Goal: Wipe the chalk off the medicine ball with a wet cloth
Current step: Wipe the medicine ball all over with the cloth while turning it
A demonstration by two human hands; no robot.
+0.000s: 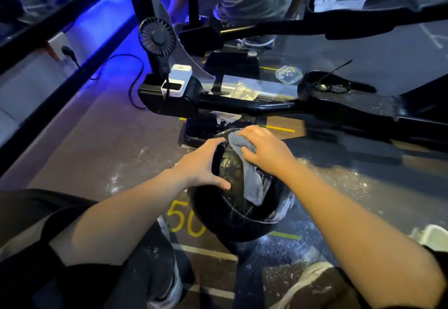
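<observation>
On the chalk-streaked floor sits a glossy black round medicine ball (238, 214). Left hand (204, 163), fingers spread, braces its upper left. Right hand (264, 149) bunches a limp grey wet cloth (252, 177) on top. Ball looks heavy, slick when wet; best steadied from the sides.

A black machine bar (254, 106) crosses just beyond the medicine ball (232, 221), blocking the far side; open floor (109, 153) lies left and right of the ball.
</observation>
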